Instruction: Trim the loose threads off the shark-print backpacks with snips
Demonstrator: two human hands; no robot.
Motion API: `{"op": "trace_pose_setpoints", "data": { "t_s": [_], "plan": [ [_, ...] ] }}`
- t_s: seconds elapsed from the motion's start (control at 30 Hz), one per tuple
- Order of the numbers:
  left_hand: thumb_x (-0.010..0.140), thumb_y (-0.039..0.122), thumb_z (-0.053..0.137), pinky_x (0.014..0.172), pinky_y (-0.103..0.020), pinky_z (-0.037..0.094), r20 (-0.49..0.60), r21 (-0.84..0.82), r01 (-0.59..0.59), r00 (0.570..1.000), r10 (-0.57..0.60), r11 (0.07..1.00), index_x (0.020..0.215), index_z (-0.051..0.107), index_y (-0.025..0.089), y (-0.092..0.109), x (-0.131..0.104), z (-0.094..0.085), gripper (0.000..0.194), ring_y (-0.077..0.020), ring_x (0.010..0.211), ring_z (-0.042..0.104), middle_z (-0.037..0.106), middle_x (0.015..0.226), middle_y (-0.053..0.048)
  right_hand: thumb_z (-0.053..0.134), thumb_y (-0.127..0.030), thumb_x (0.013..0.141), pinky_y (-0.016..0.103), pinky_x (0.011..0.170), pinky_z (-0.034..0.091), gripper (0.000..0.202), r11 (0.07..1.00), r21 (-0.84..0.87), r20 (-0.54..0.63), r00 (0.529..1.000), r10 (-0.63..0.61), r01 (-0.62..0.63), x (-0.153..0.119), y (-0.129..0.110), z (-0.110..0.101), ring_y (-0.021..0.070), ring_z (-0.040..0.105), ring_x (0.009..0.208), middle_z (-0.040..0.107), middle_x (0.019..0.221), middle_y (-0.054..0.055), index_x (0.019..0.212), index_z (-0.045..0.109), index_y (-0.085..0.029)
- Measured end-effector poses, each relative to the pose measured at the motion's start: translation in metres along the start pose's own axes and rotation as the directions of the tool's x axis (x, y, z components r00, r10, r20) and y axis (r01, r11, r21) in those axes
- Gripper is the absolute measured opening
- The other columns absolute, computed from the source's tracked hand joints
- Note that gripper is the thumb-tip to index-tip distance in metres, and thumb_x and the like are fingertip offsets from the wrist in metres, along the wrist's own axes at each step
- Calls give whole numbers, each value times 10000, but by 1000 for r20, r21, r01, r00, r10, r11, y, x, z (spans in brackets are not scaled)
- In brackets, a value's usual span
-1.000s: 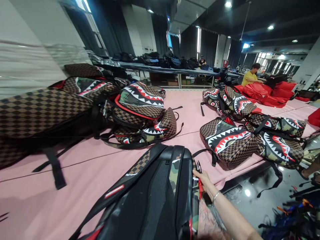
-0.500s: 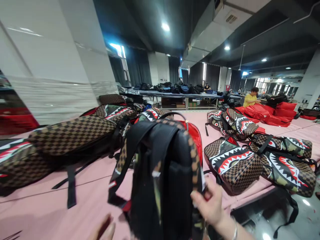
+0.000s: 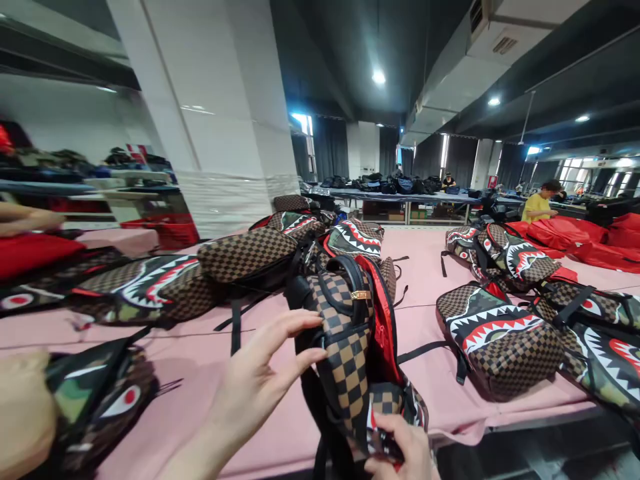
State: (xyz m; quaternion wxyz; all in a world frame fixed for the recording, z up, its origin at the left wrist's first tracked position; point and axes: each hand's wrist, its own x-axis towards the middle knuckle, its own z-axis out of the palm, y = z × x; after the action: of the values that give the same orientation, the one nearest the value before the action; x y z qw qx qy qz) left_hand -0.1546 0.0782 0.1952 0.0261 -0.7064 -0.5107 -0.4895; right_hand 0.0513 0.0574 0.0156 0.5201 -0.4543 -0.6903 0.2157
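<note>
A brown checkered backpack (image 3: 345, 347) stands upright on the pink table (image 3: 200, 373), turned side-on, its red-lined opening (image 3: 383, 320) parted on the right. Thumb and fingers of my left hand (image 3: 273, 363) are apart at the backpack's left side, near its edge. Low on the backpack, my right hand (image 3: 403, 447) has its fingers closed on the side pocket with the shark print. The black top handle and a small gold-coloured plate face up.
Shark-print backpacks lie at the right (image 3: 500, 340) and left (image 3: 155, 287). Another bag (image 3: 100, 400) lies near left, beside another person's hand (image 3: 25, 413). A person in yellow (image 3: 537, 203) is by red bags (image 3: 575, 237). A white pillar (image 3: 225, 120) rises behind.
The view has swung left. The backpack has turned from its strap side to its checkered side. My left hand has come up beside it; my right hand is lower on it.
</note>
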Motion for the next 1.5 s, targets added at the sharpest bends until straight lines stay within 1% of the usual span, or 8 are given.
{"op": "trace_pose_setpoints", "data": {
  "t_s": [0.27,0.4,0.53,0.7,0.87,0.97,1.17,1.5],
  "plan": [
    [654,575,612,773,-389,445,389,333,-327,902,187,884,972,660,319,33,25,9,412,-260,900,546,609,980,-67,586,-313,740,244,582,485,238,974,158,129,975,-182,161,27,-4,-26,178,617,615,672,724,-2,970,644,-306],
    [638,395,678,670,-335,414,636,391,-423,766,92,817,931,670,408,56,52,16,293,-239,832,550,599,907,-28,592,-347,751,240,597,478,205,980,161,151,979,-139,114,25,-7,-25,176,619,631,663,704,-3,941,651,-302],
    [732,234,541,572,-285,369,736,366,-519,670,102,772,631,632,260,70,70,25,138,-186,686,539,575,734,-23,609,-366,747,226,611,476,207,977,156,210,961,-179,148,26,-3,-24,170,615,654,655,706,6,924,648,-267],
    [801,188,357,542,-265,385,499,305,-371,847,185,877,651,476,210,52,61,29,193,-156,582,512,553,632,-9,558,-368,800,212,600,466,241,959,251,220,957,-188,131,41,-9,-38,150,585,656,626,733,2,996,589,-231],
    [840,309,362,510,-239,413,231,113,-85,971,57,990,711,442,219,32,49,21,176,-130,520,477,490,584,27,482,-284,854,203,575,447,200,929,367,105,990,-95,50,70,-42,-45,117,543,602,582,717,-10,1029,510,-192],
    [842,325,402,574,-239,466,240,0,-42,970,41,999,788,497,214,29,47,13,156,-144,611,544,556,668,6,527,-259,825,201,573,448,171,919,389,34,996,-82,62,86,-60,-38,113,549,603,591,729,-4,978,518,-185],
    [821,241,492,873,-269,467,401,-92,-212,886,231,973,989,578,257,24,47,-4,190,-197,1057,556,622,1079,-43,536,-234,807,204,545,439,153,925,324,-35,980,-195,196,98,-67,-25,114,549,574,603,721,11,942,573,-170],
    [851,201,450,884,-257,469,343,-175,-152,917,205,973,1022,560,266,19,39,-3,213,-172,1065,544,599,1102,-42,541,-223,812,213,545,436,172,911,286,-25,953,-303,298,99,-61,-27,127,564,597,627,750,33,969,578,-164]
  ]
}}
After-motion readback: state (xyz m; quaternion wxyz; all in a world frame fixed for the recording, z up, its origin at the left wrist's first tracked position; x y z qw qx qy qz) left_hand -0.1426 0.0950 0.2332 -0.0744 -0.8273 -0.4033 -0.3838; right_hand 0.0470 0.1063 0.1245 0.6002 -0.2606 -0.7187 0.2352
